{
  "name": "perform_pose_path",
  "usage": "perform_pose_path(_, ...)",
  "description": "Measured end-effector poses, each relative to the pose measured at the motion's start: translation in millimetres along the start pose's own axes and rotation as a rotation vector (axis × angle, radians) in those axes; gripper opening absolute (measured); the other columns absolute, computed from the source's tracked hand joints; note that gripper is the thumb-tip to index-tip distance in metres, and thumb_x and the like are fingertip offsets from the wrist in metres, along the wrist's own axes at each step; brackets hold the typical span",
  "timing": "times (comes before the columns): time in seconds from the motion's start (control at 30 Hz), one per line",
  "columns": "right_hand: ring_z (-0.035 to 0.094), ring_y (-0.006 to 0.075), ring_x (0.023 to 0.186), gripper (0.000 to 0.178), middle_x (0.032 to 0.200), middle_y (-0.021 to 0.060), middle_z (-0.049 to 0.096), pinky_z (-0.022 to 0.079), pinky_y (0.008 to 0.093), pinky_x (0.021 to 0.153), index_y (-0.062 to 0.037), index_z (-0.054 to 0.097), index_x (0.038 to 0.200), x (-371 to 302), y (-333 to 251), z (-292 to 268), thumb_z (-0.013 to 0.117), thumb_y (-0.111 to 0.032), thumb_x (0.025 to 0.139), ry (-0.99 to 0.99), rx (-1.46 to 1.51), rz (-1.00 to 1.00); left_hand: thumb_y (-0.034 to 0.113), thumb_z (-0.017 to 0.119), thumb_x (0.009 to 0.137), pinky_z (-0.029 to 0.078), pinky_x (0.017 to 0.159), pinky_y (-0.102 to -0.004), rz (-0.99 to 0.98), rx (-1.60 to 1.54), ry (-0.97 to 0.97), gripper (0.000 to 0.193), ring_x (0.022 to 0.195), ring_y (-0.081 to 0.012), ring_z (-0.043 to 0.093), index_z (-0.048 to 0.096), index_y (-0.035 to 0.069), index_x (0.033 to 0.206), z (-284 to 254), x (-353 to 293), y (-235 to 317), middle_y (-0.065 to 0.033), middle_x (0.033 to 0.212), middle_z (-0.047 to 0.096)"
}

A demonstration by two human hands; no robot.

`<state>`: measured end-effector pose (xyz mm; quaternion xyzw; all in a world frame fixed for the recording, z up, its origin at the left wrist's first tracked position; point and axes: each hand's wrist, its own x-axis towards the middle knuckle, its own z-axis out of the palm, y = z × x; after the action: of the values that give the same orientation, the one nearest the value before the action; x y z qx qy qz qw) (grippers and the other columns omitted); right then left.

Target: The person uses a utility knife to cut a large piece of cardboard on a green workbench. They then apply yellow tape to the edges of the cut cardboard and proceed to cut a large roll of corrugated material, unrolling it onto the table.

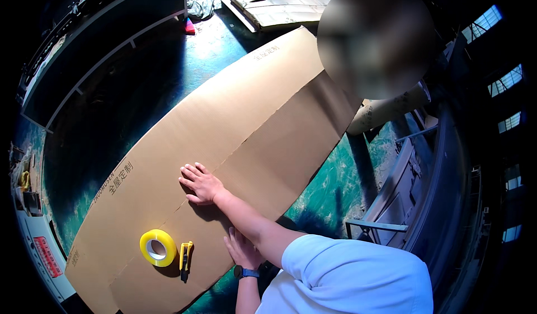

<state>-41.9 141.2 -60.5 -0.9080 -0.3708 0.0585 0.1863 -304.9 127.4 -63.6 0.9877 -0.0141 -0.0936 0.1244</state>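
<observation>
While both hands press flat on it, the large flattened brown corrugated cardboard sheet (235,129) lies spread across the green-painted workshop floor (335,185), running from the lower left of the view toward the upper right. The right hand (202,183) is open, palm down, fingers spread beside a crease near the sheet's middle; it holds nothing. The left hand (241,249), with a dark wristwatch (246,272) on its wrist, also rests open and flat near the sheet's near edge, partly hidden by the right forearm.

Assessment of handling: the sheet is judged light for its area, stiff across its panels but inclined to bend along the scored creases and slots. Its surface looks dry and matte, not slippery. Corners and edges would crush or tear under rough treatment. Best hold is judged to be along a long edge, hands well apart.

A yellow roll of adhesive tape (158,248) and a yellow-and-black utility knife (185,259) lie on the cardboard, just beside each other, left of the left hand.

Surroundings: worn floor, a dark bench (100,45) at upper left, further flattened cardboard (279,3) beyond, a grey metal frame (403,202) at right. Another person stands at the far end.
</observation>
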Motion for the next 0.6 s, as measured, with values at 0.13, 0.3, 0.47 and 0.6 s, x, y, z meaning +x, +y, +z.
perform_pose_path(0.13, 0.027, 0.0312, 0.145, 0.06, 0.152, 0.0167, 0.035, 0.016, 0.0489, 0.12, -0.0103, 0.046, 0.142, -37.4, -11.9, -8.1, 0.055, -0.043, 0.092, 0.105, 0.41, -0.108, 0.051, 0.046, 0.093, 0.008, 0.116, -0.0627, -0.388, 0.117, -0.084, 0.07, 0.149, -0.03, 0.014, 0.028, 0.018, 0.153, 24.7, 97.6, 14.2, -0.0081, 0.162, 0.018)
perform_pose_path(0.3, 0.021, 0.0264, 0.149, 0.058, 0.159, 0.0084, 0.028, 0.011, 0.0464, 0.121, -0.0189, 0.039, 0.149, -254.3, 92.7, -30.0, 0.042, -0.048, 0.099, -0.136, 0.248, -0.286, 0.04, 0.04, 0.099, 0.005, 0.117, -0.0619, -0.55, 0.19, 0.0, 0.06, 0.152, -0.0289, 0.009, 0.025, 0.027, 0.156, -43.1, 156.9, 32.8, -0.0034, 0.165, 0.012)
perform_pose_path(0.47, 0.014, 0.0267, 0.15, 0.07, 0.163, 0.0073, 0.018, 0.006, 0.0482, 0.121, -0.0291, 0.033, 0.152, -261.4, 413.1, -184.3, 0.042, -0.064, 0.092, -0.053, -0.186, 0.37, 0.038, 0.038, 0.098, 0.002, 0.117, -0.0608, -0.558, 0.339, 0.029, 0.063, 0.151, -0.0312, 0.009, 0.021, 0.026, 0.156, -15.3, 142.7, 16.9, -0.004, 0.165, 0.012)
perform_pose_path(0.6, 0.015, 0.0254, 0.15, 0.073, 0.163, 0.0062, 0.018, 0.006, 0.0497, 0.12, -0.0317, 0.032, 0.152, -263.5, 652.8, -251.4, 0.046, -0.065, 0.089, 0.096, -0.303, 0.682, 0.038, 0.034, 0.098, 0.003, 0.118, -0.0591, -0.482, 0.387, 0.078, 0.062, 0.151, -0.0309, 0.009, 0.021, 0.024, 0.157, -6.0, 151.4, 3.4, -0.0049, 0.165, 0.012)
